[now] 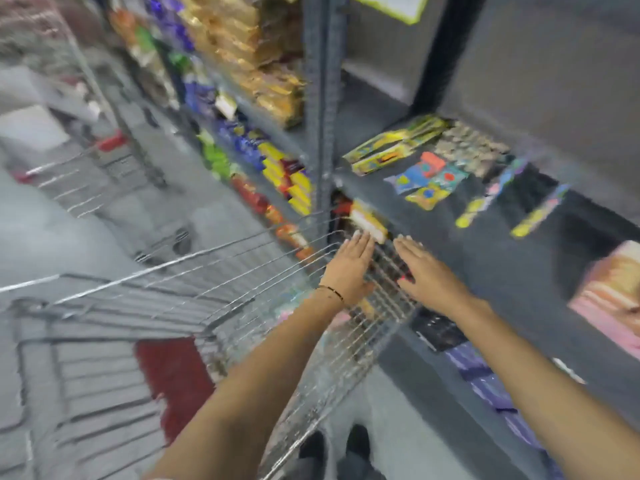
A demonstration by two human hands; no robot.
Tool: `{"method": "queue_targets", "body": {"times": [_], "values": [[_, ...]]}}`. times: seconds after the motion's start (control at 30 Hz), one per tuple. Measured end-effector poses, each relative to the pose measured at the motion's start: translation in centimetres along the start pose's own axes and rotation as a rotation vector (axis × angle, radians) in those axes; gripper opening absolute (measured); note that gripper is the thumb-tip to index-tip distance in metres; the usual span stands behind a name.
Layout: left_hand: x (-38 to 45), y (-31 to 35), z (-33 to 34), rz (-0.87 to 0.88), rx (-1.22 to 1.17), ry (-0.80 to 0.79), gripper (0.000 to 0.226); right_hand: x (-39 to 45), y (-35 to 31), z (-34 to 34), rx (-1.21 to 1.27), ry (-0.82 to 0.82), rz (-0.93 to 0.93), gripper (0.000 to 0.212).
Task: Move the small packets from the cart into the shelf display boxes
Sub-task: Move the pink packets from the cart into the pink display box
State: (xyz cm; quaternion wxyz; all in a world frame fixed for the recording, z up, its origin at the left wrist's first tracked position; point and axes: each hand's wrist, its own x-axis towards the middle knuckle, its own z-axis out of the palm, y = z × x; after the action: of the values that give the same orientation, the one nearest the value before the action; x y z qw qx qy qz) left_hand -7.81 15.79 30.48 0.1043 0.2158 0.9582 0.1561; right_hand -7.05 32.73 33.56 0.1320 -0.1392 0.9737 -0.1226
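Fingers of the left hand (349, 268) and right hand (427, 268) lie flat and spread, holding nothing, over the far end of the wire cart (242, 271). Packets (367, 308) in that cart are blurred. Beyond the cart, yellow display boxes (394, 143) sit on the grey shelf (467, 237)

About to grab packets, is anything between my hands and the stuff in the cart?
Nothing visible. Left hand and right hand are open, reaching over the cart front rim. The picture is too blurred to make out the packets below.
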Motion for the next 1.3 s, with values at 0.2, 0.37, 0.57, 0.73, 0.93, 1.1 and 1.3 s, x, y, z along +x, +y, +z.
{"method": "queue_targets", "body": {"times": [0.2,0.37,0.57,0.73,0.93,1.1,1.3], "values": [[-3.3,-10.8,6.8,-0.326,-0.107,-0.134,0.101,8.1,-5.0,10.0,-0.122,-0.357,-0.212,0.089],[-4.5,-16.7,14.8,-0.438,-0.072,-0.334,0.109,13.2,-4.0,19.0,-0.279,-0.512,-0.283,0.085],[-5.1,-19.6,21.6,-0.375,0.022,-0.504,0.127,15.0,-1.8,24.8,-0.405,-0.573,-0.235,0.097],[-5.6,-20.4,23.9,-0.400,0.019,-0.412,0.116,14.8,-0.3,27.6,-0.430,-0.574,-0.215,0.094],[-5.3,-21.1,25.8,-0.380,0.049,-0.283,0.095,15.4,-0.1,29.8,-0.419,-0.412,-0.245,0.096],[-5.0,-20.6,25.2,-0.417,-0.022,-0.284,0.096,16.0,0.1,29.5,-0.329,-0.435,-0.245,0.079],[-5.6,-17.9,20.2,-0.442,-0.116,-0.245,0.102,14.0,-2.0,23.8,-0.282,-0.460,-0.222,0.093]]}}
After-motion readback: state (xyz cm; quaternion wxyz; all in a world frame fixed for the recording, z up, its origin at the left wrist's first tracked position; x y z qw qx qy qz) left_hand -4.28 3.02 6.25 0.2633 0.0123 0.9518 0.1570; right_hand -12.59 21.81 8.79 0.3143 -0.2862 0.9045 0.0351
